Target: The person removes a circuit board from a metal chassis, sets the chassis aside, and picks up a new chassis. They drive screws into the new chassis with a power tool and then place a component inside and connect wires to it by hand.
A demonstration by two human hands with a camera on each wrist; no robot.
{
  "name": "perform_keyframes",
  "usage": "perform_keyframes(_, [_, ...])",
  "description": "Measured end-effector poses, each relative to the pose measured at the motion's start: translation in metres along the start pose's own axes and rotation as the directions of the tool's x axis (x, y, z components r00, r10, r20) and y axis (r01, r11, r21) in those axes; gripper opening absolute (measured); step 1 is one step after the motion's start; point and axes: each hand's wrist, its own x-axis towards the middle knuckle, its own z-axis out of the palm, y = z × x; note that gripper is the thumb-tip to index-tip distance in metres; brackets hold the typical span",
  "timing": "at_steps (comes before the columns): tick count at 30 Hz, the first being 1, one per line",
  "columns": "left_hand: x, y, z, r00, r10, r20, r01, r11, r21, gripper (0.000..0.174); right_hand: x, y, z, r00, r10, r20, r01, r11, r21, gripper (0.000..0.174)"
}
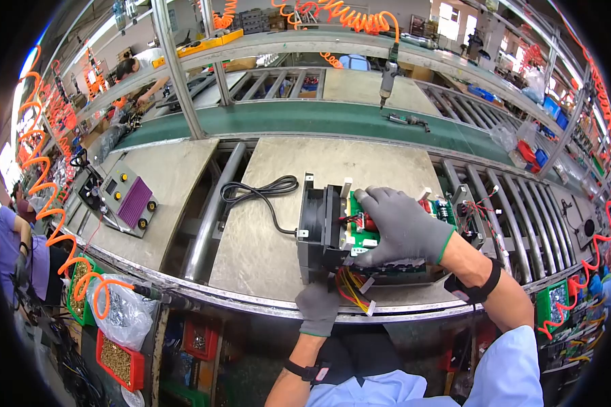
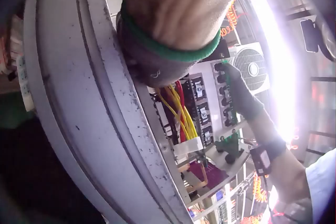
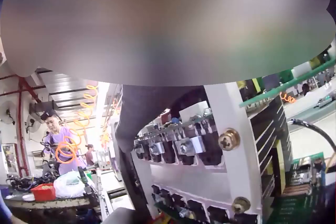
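- Looks like a fitting step on the open unit (image 1: 322,261), parked on the tabletop (image 1: 251,258) right at the near edge, with a black fan (image 1: 313,217) on its left end.
- Over to the right hand (image 1: 402,229): grip spread wide, with forefinger and thumb curled round the green board (image 1: 362,239) and the palm over most of it.
- Down to the left hand (image 1: 317,306): pressed against the unit's front, just beside the yellow and red wires (image 1: 352,283). With the fingers out of sight behind the glove's back, no telling how far that grip closes or what it has.
- From the right wrist view, only a close-up row of bolted parts (image 3: 178,148) on a white bracket (image 3: 215,108).
- Off to the left, a coiled black cable (image 1: 258,191) running in to the fan side.
- Judging from this, calls next for steady bracing at the front and a straight, even press on the board, keeping the loose wires out from under it.
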Motion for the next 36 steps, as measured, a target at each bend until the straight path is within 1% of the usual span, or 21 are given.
perform_keyframes(1, [0.000, 0.002, 0.000, 1.000, -0.018, 0.013, 0.018, 1.000, 0.014, 0.031, 0.001, 0.004, -0.001, 1.000, 0.000, 0.007, 0.000, 1.000, 0.008, 0.098])
perform_keyframes(2, [-0.001, 0.003, 0.001, 1.000, -0.013, -0.005, 0.013, 1.000, -0.009, 0.025, 0.004, 0.005, -0.002, 0.999, 0.010, 0.040, -0.011, 0.999, 0.033, 0.099])
perform_keyframes(4, [0.001, 0.006, 0.000, 0.999, -0.007, -0.051, 0.004, 0.999, -0.049, 0.012, 0.003, 0.003, -0.001, 0.999, 0.017, 0.043, -0.019, 0.999, 0.037, 0.099])
perform_keyframes(7, [0.004, 0.007, -0.011, 0.999, 0.033, 0.024, -0.032, 0.999, -0.028, 0.013, 0.004, 0.002, -0.002, 0.999, -0.004, 0.037, 0.003, 1.000, 0.026, 0.102])
perform_keyframes(8, [0.007, 0.006, -0.020, 0.998, 0.021, 0.056, -0.021, 1.000, 0.002, 0.015, 0.004, 0.002, -0.003, 0.999, -0.008, 0.038, 0.007, 0.999, 0.031, 0.102])
perform_keyframes(10, [0.007, 0.019, -0.052, 0.991, -0.001, 0.133, -0.007, 0.998, 0.061, 0.021, 0.003, 0.004, -0.004, 0.999, -0.009, 0.038, 0.008, 1.000, 0.029, 0.101])
perform_keyframes(11, [0.009, 0.040, -0.074, 0.999, 0.001, 0.040, 0.004, 0.992, -0.128, 0.026, 0.003, 0.004, -0.003, 0.999, -0.008, 0.038, 0.007, 1.000, 0.024, 0.101])
perform_keyframes(12, [0.015, 0.068, -0.101, 0.999, -0.016, -0.047, 0.000, 0.950, -0.312, 0.031, 0.003, 0.004, -0.002, 0.999, -0.006, 0.039, 0.005, 1.000, 0.020, 0.100])
perform_keyframes(13, [0.021, 0.082, -0.115, 0.991, -0.053, -0.126, -0.014, 0.876, -0.483, 0.036, 0.001, 0.004, 0.000, 0.999, -0.007, 0.032, 0.006, 1.000, 0.027, 0.099])
perform_keyframes(16, [0.036, 0.085, -0.119, 0.988, 0.107, -0.114, -0.148, 0.874, -0.463, 0.048, 0.003, 0.006, 0.003, 1.000, -0.026, -0.003, 0.026, 0.999, 0.027, 0.096])
perform_keyframes(19, [0.044, 0.076, -0.115, 0.956, 0.281, -0.089, -0.292, 0.943, -0.160, 0.046, 0.003, 0.005, 0.002, 1.000, -0.018, -0.007, 0.018, 0.999, 0.040, 0.095])
perform_keyframes(20, [0.044, 0.075, -0.116, 0.961, 0.268, -0.071, -0.276, 0.947, -0.167, 0.046, 0.003, 0.007, 0.006, 0.999, -0.031, -0.042, 0.032, 0.999, 0.021, 0.092])
perform_keyframes(21, [0.048, 0.080, -0.121, 0.960, 0.268, -0.075, -0.276, 0.953, -0.125, 0.042, 0.003, 0.007, 0.004, 1.000, 0.003, 0.016, -0.003, 1.000, 0.017, 0.095])
perform_keyframes(23, [0.058, 0.088, -0.130, 0.979, 0.201, -0.017, -0.201, 0.962, -0.183, 0.038, 0.006, 0.003, -0.002, 0.989, 0.059, 0.138, -0.061, 0.998, 0.013, 0.102])
perform_keyframes(24, [0.063, 0.090, -0.129, 0.963, 0.254, -0.087, -0.265, 0.954, -0.143, 0.030, 0.005, 0.004, 0.002, 0.994, 0.046, 0.101, -0.048, 0.999, 0.013, 0.103])
perform_keyframes(27, [0.073, 0.091, -0.133, 0.980, 0.185, 0.074, -0.181, 0.981, -0.064, 0.027, 0.005, 0.006, 0.006, 0.996, 0.049, 0.080, -0.051, 0.998, 0.026, 0.104])
perform_keyframes(28, [0.072, 0.090, -0.130, 0.979, 0.200, 0.027, -0.197, 0.976, -0.095, 0.023, 0.004, 0.006, 0.005, 0.996, 0.048, 0.078, -0.051, 0.998, 0.036, 0.103])
perform_keyframes(31, [0.055, 0.093, -0.123, 0.999, 0.050, -0.011, -0.051, 0.966, -0.255, 0.024, 0.002, 0.006, 0.005, 0.997, 0.056, 0.062, -0.059, 0.997, 0.058, 0.101])
perform_keyframes(32, [0.050, 0.082, -0.111, 0.999, 0.019, -0.050, -0.033, 0.952, -0.304, 0.027, 0.002, 0.008, 0.006, 0.998, 0.042, 0.043, -0.045, 0.996, 0.072, 0.099])
perform_keyframes(35, [0.032, 0.069, -0.096, 0.987, -0.159, 0.024, 0.151, 0.873, -0.464, 0.031, 0.001, 0.010, 0.012, 0.998, 0.050, 0.027, -0.051, 0.997, 0.065, 0.098])
perform_keyframes(36, [0.029, 0.080, -0.105, 0.950, -0.264, 0.164, 0.310, 0.761, -0.571, 0.034, 0.001, 0.012, 0.013, 0.999, 0.034, 0.017, -0.035, 0.996, 0.080, 0.097])
